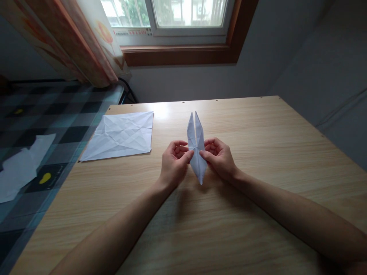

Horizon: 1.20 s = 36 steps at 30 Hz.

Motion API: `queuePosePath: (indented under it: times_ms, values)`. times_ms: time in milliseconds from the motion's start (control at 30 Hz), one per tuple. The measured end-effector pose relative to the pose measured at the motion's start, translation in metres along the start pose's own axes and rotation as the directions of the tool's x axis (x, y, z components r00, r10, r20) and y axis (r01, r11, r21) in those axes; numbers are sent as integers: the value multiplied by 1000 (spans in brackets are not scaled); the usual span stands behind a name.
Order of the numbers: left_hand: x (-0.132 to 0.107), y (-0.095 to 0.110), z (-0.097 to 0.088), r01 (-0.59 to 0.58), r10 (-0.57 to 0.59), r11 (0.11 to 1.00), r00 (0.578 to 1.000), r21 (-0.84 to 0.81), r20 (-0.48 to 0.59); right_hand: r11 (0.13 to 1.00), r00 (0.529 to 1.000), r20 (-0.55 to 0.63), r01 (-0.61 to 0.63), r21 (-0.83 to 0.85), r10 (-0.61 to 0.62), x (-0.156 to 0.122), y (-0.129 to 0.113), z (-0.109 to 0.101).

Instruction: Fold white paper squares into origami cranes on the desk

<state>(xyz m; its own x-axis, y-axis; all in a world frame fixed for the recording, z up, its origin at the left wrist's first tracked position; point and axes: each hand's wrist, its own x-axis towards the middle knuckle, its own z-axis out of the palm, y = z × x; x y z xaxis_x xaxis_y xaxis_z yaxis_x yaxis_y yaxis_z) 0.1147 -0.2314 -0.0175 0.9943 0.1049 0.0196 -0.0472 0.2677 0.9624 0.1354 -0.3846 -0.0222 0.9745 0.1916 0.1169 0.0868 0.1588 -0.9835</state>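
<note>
A folded white paper [197, 162] is held over the middle of the table. Two narrow points, split by a slit, face the window, and a single wider point faces me. My left hand [176, 158] pinches its left edge, the thumb on top and the fingers curled beneath. On the opposite edge my right hand [219, 156] grips in the same way, its thumb near the base of the slit. The fingertips under the paper are partly hidden.
Creased white sheets [123, 133] lie at the table's far left corner. The wooden table [272, 145] reaches toward a window [189, 15]. To the left, a checked bed [57, 103] carries loose white paper [21, 168], beneath an orange curtain [86, 46].
</note>
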Motion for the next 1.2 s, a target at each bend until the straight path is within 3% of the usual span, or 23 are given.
queuePosePath:
  times_ms: [100,300,400,500,633,833,1000,1200]
  values:
    - [0,0,2,-2,2,1000,1000,18,-18,1000,1000,3,23,-7,-23,0,1,0]
    - [-5,0,2,-6,-3,992,998,126,66,996,997,-10,72,-42,-73,-4,2,1]
    - [-7,1,2,-86,76,960,996,267,45,978,992,-44,109,-179,-118,-8,-1,3]
    - [-10,4,5,-157,156,904,987,399,34,910,967,-77,200,-362,-243,-11,-6,5]
    - [-14,9,11,-227,242,826,969,517,39,860,934,-110,261,-439,-340,-14,-9,7]
    - [-16,10,11,-246,289,768,957,592,23,800,917,-77,299,-520,-392,-22,-12,11]
    - [-16,5,8,-169,197,805,980,569,12,717,883,10,388,-579,-470,-27,-15,12]
    - [-19,9,10,-203,202,813,977,545,62,675,849,38,445,-589,-526,-25,-11,11]
